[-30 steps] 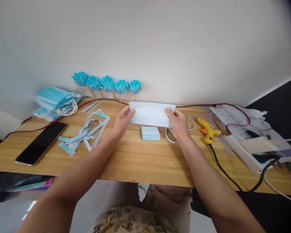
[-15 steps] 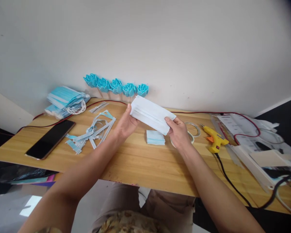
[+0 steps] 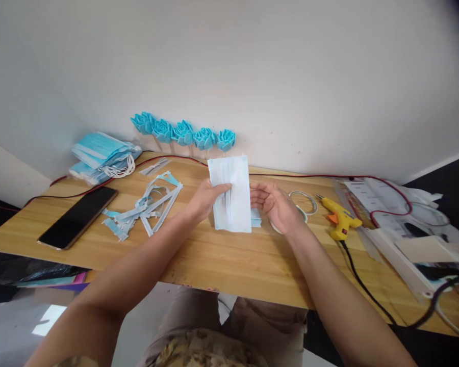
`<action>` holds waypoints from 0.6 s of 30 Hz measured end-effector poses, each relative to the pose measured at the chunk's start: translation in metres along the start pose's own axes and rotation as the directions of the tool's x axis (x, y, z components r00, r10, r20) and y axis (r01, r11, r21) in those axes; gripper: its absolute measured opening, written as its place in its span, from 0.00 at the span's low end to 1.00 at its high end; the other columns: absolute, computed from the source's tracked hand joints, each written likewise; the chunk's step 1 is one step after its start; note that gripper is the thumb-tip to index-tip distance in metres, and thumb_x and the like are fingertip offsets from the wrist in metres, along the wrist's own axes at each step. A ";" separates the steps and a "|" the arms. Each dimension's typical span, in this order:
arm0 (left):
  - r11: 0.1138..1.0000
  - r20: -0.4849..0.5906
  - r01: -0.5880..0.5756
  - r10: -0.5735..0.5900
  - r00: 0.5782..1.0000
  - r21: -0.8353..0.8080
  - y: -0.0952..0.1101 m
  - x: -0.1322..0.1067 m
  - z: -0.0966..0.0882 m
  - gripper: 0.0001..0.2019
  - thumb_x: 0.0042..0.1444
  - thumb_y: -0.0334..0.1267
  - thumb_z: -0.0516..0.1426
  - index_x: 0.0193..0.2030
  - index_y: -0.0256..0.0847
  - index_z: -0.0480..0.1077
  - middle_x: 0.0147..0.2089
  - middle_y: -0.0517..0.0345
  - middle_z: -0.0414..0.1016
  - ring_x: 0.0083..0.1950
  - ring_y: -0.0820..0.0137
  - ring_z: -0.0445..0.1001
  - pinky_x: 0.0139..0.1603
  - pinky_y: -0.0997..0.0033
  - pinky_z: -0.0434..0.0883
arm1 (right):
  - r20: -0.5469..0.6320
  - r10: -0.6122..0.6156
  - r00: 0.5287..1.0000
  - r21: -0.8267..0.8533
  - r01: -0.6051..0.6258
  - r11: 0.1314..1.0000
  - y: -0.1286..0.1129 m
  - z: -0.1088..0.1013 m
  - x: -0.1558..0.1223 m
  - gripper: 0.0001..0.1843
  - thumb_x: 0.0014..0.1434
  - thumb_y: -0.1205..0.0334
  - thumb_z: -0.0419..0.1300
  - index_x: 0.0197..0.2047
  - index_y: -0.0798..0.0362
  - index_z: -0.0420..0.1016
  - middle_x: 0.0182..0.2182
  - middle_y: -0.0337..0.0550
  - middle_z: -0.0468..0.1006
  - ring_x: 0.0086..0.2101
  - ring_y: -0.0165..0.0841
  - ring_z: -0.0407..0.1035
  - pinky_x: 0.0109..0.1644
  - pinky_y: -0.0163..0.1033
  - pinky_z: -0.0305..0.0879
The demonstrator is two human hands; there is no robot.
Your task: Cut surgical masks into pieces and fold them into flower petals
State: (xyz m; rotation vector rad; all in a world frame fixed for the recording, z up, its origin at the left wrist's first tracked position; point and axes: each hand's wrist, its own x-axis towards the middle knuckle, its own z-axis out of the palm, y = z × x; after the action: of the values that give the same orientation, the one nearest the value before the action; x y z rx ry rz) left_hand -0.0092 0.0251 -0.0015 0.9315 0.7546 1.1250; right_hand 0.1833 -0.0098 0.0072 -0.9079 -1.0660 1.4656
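Note:
My left hand (image 3: pixel 207 198) grips a pale face mask (image 3: pixel 237 204) without ear loops, its thumb pressed on the pleats and the other fingers behind. The mask stands upright, its long sides vertical, above the table. Just beside its right edge is my right hand (image 3: pixel 277 204), fingers apart and slightly curled, palm toward the mask; whether a fingertip touches the edge I cannot tell. Behind the mask a folded light blue stack (image 3: pixel 256 218) is mostly hidden. A roll of tape (image 3: pixel 302 216) lies partly behind my right hand.
Blue flowers on sticks (image 3: pixel 183 133) lean at the wall. Left are packed masks (image 3: pixel 99 153), cut strips (image 3: pixel 137 214) and a phone (image 3: pixel 78 218). Right are a yellow glue gun (image 3: pixel 342 219) with a black cord and a white power strip (image 3: pixel 396 257). A red-black cable (image 3: pixel 309 176) runs along the back.
The mask has turned from slanting sideways to upright. My right hand has let go of its right end, while my left hand has moved its grip onto the pleats.

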 end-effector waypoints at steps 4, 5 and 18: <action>0.990 0.183 0.065 -0.088 0.979 0.127 0.002 -0.009 0.001 0.18 0.42 0.40 0.68 0.40 0.36 0.75 0.40 0.48 0.80 0.37 0.61 0.77 0.39 0.62 0.72 | 0.009 -0.058 0.998 -0.021 0.058 0.998 -0.001 -0.004 0.002 0.28 0.48 0.33 0.64 0.38 0.50 0.81 0.24 0.39 0.77 0.23 0.31 0.68 0.30 0.37 0.68; 0.986 0.227 0.074 -0.106 0.968 0.147 0.003 -0.010 0.001 0.19 0.42 0.40 0.68 0.41 0.36 0.75 0.40 0.49 0.80 0.36 0.62 0.76 0.37 0.64 0.71 | 0.009 -0.065 0.998 -0.028 0.066 0.997 0.000 -0.004 0.002 0.27 0.49 0.33 0.64 0.35 0.50 0.80 0.23 0.39 0.76 0.22 0.31 0.66 0.28 0.37 0.66; 0.953 0.406 0.025 -0.153 0.901 0.303 0.011 -0.007 -0.004 0.19 0.44 0.40 0.68 0.44 0.40 0.76 0.39 0.53 0.80 0.33 0.64 0.75 0.31 0.69 0.68 | -0.260 -0.163 0.952 -0.172 0.121 0.978 -0.004 -0.011 0.005 0.13 0.45 0.52 0.71 0.25 0.51 0.76 0.21 0.34 0.73 0.23 0.28 0.64 0.28 0.35 0.62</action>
State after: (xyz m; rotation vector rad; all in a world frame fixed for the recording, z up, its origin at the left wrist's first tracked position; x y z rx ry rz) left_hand -0.0188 0.0213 0.0073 1.3265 0.6002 0.6967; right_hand 0.1940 -0.0031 0.0072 -1.0850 -1.0244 1.1126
